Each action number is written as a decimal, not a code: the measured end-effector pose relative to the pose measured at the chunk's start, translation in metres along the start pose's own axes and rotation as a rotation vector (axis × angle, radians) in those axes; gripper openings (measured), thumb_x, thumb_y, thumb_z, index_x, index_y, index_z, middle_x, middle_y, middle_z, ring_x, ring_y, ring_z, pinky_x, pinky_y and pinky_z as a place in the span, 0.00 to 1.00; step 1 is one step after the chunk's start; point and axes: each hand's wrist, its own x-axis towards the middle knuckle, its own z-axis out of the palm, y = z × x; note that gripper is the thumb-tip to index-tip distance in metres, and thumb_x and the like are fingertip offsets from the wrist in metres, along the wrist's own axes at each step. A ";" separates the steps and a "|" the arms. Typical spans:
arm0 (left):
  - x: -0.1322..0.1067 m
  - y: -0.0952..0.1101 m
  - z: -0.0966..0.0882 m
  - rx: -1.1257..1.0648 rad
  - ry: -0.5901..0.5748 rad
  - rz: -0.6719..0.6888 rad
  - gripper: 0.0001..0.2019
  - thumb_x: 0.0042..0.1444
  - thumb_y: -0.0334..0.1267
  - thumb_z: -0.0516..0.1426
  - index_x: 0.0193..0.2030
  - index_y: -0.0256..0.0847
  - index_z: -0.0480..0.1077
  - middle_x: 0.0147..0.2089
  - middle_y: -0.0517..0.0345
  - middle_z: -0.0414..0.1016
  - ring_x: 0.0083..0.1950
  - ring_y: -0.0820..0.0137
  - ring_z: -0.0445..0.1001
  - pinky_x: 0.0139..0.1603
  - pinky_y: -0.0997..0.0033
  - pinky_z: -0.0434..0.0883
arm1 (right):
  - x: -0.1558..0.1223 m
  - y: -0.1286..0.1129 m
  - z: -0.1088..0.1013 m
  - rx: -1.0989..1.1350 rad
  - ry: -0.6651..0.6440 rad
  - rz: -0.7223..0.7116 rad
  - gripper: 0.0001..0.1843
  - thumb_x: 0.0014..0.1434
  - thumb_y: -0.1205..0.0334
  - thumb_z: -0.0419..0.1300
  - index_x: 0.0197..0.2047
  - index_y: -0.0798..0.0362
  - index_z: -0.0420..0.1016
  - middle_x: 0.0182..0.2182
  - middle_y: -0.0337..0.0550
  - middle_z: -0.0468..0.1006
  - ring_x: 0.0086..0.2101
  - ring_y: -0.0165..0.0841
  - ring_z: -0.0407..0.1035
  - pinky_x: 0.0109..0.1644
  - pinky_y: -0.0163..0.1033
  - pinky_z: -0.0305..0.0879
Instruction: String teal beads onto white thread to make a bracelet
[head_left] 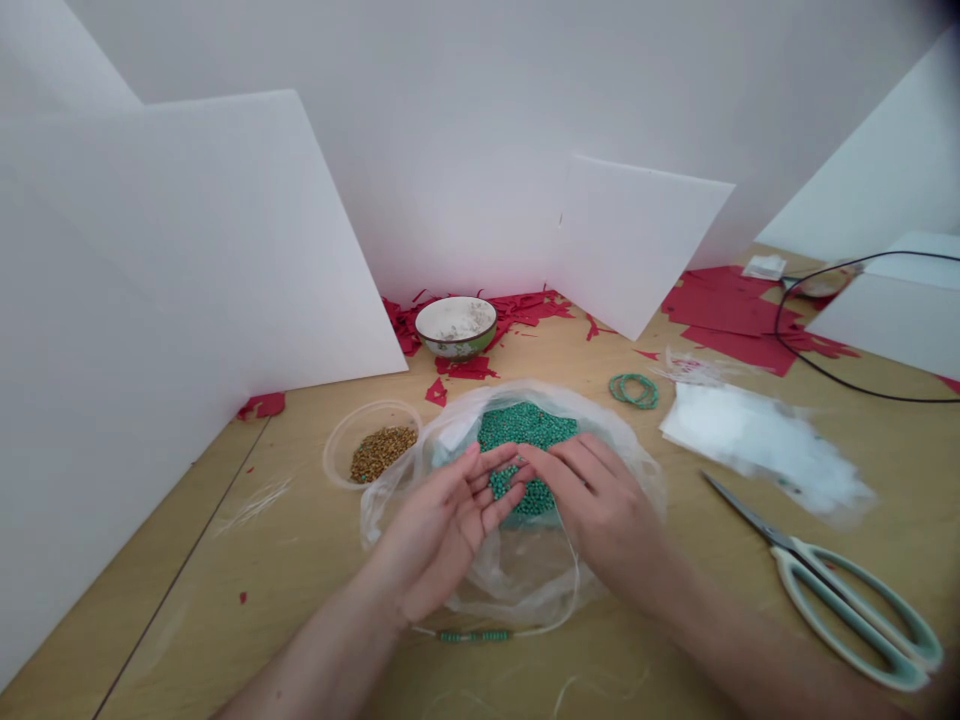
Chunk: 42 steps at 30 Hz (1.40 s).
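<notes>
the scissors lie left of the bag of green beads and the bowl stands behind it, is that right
Not quite: the head view shows the scissors lying right of the bag of green beads. The bowl does stand behind it.

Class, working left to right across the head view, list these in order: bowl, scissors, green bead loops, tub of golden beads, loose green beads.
Tub of golden beads, bowl, loose green beads, green bead loops, scissors.

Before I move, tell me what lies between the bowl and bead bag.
In the head view, red paper scraps lie between the bowl and the bead bag.
</notes>
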 end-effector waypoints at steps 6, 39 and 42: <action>0.000 0.003 0.000 -0.002 0.025 0.006 0.14 0.66 0.37 0.52 0.49 0.28 0.72 0.59 0.38 0.70 0.59 0.59 0.71 0.64 0.60 0.68 | 0.001 0.002 -0.001 0.090 0.030 0.042 0.17 0.67 0.71 0.48 0.49 0.56 0.77 0.35 0.49 0.73 0.38 0.37 0.65 0.44 0.45 0.67; -0.001 0.002 -0.001 0.004 -0.013 0.055 0.15 0.66 0.36 0.52 0.51 0.27 0.71 0.59 0.37 0.71 0.64 0.56 0.67 0.67 0.56 0.63 | 0.001 -0.006 -0.003 0.066 0.026 -0.069 0.11 0.65 0.74 0.52 0.41 0.62 0.77 0.35 0.51 0.74 0.37 0.38 0.64 0.42 0.45 0.67; -0.001 0.002 -0.002 0.009 -0.025 0.059 0.15 0.66 0.37 0.52 0.52 0.27 0.71 0.59 0.37 0.71 0.64 0.56 0.67 0.67 0.55 0.63 | 0.002 -0.007 -0.006 0.082 0.027 -0.072 0.12 0.65 0.75 0.52 0.42 0.62 0.77 0.35 0.51 0.74 0.37 0.38 0.64 0.42 0.46 0.67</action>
